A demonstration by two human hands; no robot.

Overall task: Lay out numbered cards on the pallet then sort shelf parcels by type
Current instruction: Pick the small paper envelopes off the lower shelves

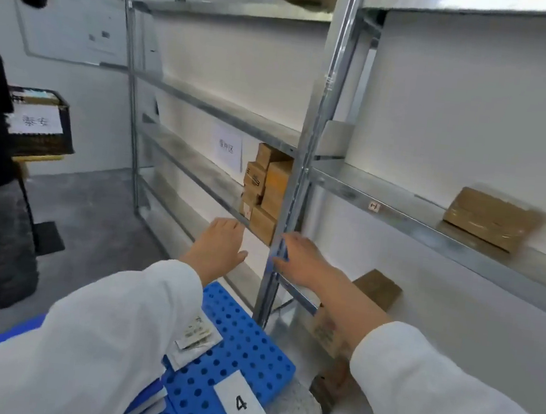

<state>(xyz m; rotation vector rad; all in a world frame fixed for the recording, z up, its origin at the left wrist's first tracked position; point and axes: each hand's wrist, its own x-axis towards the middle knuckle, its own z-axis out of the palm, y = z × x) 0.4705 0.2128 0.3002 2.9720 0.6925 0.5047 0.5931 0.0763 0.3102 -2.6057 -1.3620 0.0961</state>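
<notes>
Both spread and empty, the left hand (222, 247) and right hand (303, 260) reach beside the grey metal shelf post (320, 110); pulling a low box could topple the stacked brown cardboard parcels (268, 186) just left of it.

Illumination is bright, even and diffuse, and no source is in view. Shadows are soft. The steel upright (303, 162) carries pale glare streaks. Motion blur softens the whole frame, most heavily on the cardboard parcel (492, 218) right of the upright. Wide-angle distortion tilts the upright and bows the shelves (400, 201) on both sides of it.
</notes>
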